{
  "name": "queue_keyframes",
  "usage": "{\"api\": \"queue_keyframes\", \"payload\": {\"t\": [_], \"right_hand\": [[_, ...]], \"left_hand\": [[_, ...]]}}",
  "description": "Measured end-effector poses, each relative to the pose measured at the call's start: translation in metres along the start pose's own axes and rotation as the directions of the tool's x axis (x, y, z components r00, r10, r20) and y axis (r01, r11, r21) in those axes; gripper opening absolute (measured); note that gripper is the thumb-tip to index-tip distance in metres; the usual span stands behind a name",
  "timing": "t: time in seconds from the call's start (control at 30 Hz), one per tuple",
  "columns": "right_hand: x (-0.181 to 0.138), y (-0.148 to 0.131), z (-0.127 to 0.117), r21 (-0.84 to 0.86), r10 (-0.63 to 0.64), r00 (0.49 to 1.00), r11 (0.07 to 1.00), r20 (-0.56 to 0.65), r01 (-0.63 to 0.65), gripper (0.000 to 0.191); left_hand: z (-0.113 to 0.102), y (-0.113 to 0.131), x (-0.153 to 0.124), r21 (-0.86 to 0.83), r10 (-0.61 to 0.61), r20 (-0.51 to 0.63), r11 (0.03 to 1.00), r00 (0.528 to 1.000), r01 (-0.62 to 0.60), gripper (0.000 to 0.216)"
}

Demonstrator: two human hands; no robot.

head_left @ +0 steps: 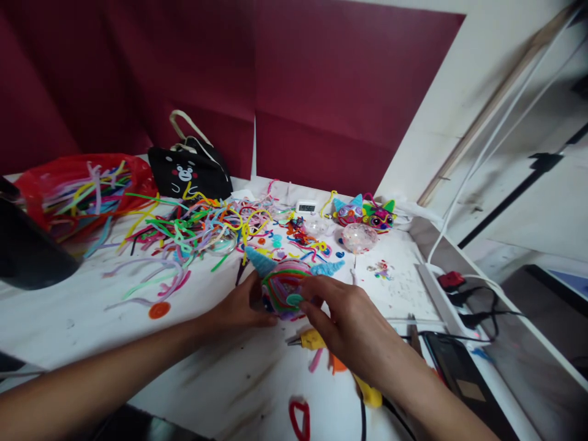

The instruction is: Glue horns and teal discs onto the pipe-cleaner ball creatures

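Note:
In front of me is a round animal head [287,275] covered in coloured pipe cleaners, with two light-blue ears standing out from it. My left hand [248,304] grips it from the left side, with the thumb at its lower edge. A small teal coiled disc [294,299] lies against the front of the head. My right hand [340,306] is closed, its thumb and fingertips pinching at that disc; part of the head is hidden behind the fingers. Below the right hand lies a yellow glue gun [312,339], its metal nozzle pointing left.
Loose pipe cleaners [184,229] are heaped at the back left, beside a red bag [87,184] and a black pouch [190,171]. Two similar heads [349,211] stand behind a clear bowl [359,237]. An orange coil [159,310], a phone [459,367] and a power strip [452,300] lie around.

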State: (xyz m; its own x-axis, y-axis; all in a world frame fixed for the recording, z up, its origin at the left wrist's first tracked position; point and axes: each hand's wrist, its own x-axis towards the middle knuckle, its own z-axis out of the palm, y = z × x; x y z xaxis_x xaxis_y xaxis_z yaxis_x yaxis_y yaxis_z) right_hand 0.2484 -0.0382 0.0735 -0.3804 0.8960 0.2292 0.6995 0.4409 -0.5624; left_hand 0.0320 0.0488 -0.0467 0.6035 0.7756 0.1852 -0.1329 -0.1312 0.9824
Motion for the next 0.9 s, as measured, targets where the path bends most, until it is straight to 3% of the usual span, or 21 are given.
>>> {"api": "queue_keyframes", "payload": {"t": [0.2,0.6,0.9], "right_hand": [[0.0,0.003,0.001,-0.031,0.024,0.999,0.999,0.022,-0.023,0.007],[0.001,0.008,0.0,-0.034,0.04,0.999,0.999,-0.006,-0.04,0.011],[-0.003,0.009,-0.005,-0.101,0.058,0.998,0.993,0.006,-0.057,0.012]], "left_hand": [[0.004,0.006,0.007,-0.12,-0.014,0.047,0.993,0.999,0.02,0.085],[-0.005,-0.006,0.015,-0.133,-0.154,0.07,0.978,0.986,0.162,0.072],[0.002,0.003,0.023,-0.178,-0.09,0.198,0.976,0.976,0.126,0.075]]}}
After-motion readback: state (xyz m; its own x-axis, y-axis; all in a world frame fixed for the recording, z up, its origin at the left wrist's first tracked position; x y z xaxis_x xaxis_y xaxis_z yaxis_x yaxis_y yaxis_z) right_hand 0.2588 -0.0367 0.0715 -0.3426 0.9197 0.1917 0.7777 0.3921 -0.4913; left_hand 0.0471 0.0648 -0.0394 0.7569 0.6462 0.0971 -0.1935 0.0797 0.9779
